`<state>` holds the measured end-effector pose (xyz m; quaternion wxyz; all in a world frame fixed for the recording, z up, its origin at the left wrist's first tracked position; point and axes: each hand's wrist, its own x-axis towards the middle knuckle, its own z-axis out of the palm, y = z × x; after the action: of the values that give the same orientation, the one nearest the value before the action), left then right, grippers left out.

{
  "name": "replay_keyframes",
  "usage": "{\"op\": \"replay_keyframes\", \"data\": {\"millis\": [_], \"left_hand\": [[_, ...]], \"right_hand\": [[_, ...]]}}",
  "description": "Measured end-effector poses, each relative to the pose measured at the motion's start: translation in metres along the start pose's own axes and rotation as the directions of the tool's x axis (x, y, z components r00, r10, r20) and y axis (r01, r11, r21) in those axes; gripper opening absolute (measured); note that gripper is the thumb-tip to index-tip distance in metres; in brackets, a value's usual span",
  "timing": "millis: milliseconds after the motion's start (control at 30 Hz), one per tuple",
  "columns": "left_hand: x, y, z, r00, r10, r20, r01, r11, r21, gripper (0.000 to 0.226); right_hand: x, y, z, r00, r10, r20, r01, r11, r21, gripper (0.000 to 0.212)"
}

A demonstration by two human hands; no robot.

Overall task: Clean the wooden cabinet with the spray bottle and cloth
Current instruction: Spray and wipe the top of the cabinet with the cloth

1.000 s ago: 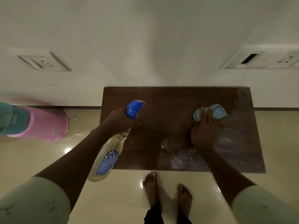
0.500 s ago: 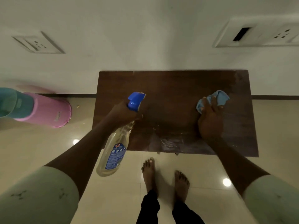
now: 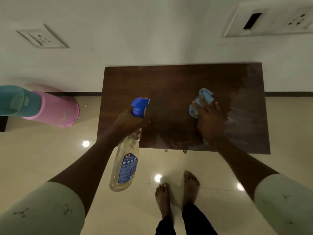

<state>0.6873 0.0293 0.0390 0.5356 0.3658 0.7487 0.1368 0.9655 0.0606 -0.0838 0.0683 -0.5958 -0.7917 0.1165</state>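
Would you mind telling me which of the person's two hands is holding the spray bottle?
The left hand grips the spray bottle at its neck; the right hand instead presses the blue cloth on the cabinet.

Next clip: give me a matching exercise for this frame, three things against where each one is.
1 bottle
2 cloth
3 bin

a on the floor, left of the cabinet
b gripped by the left hand
c pressed on the cabinet under the right hand

Pairs: 1-b, 2-c, 3-a
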Motion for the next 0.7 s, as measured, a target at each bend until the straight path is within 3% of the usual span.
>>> {"op": "replay_keyframes", "data": {"millis": [133, 200, 300, 367, 467, 600, 700], "left_hand": [[-0.005, -0.005, -0.004, 1.000, 0.006, 0.021, -0.005, 0.999, -0.052, 0.040], [-0.010, -0.009, 0.004, 0.998, 0.015, 0.060, -0.014, 1.000, -0.023, 0.039], [-0.019, -0.008, 0.020, 0.994, 0.019, 0.109, -0.024, 0.999, 0.041, 0.033], [-0.022, 0.000, 0.032, 0.979, 0.032, 0.203, -0.044, 0.998, 0.053, 0.034], [-0.023, 0.018, 0.061, 0.925, 0.077, 0.371, -0.129, 0.985, 0.118, 0.039], [-0.026, 0.027, 0.103, 0.910, 0.136, 0.393, -0.232, 0.950, 0.208, 0.037], [-0.021, 0.031, 0.106, 0.905, 0.099, 0.413, -0.188, 0.966, 0.179, 0.040]], "right_hand": [[-0.002, 0.014, 0.000, 0.968, 0.248, 0.029, -0.248, 0.969, 0.009, 0.058], [0.002, -0.006, -0.001, 0.947, 0.321, -0.005, -0.318, 0.939, 0.128, 0.050], [0.005, -0.015, -0.035, 0.938, 0.331, -0.106, -0.285, 0.906, 0.313, 0.041], [0.013, 0.007, -0.061, 0.926, 0.361, -0.106, -0.334, 0.919, 0.208, 0.042], [0.023, 0.049, -0.092, 0.933, 0.299, -0.199, -0.268, 0.949, 0.168, 0.037], [0.033, 0.079, -0.106, 0.872, 0.322, -0.368, -0.204, 0.924, 0.324, 0.028], [0.027, 0.078, -0.105, 0.899, 0.261, -0.353, -0.146, 0.936, 0.320, 0.024]]}}
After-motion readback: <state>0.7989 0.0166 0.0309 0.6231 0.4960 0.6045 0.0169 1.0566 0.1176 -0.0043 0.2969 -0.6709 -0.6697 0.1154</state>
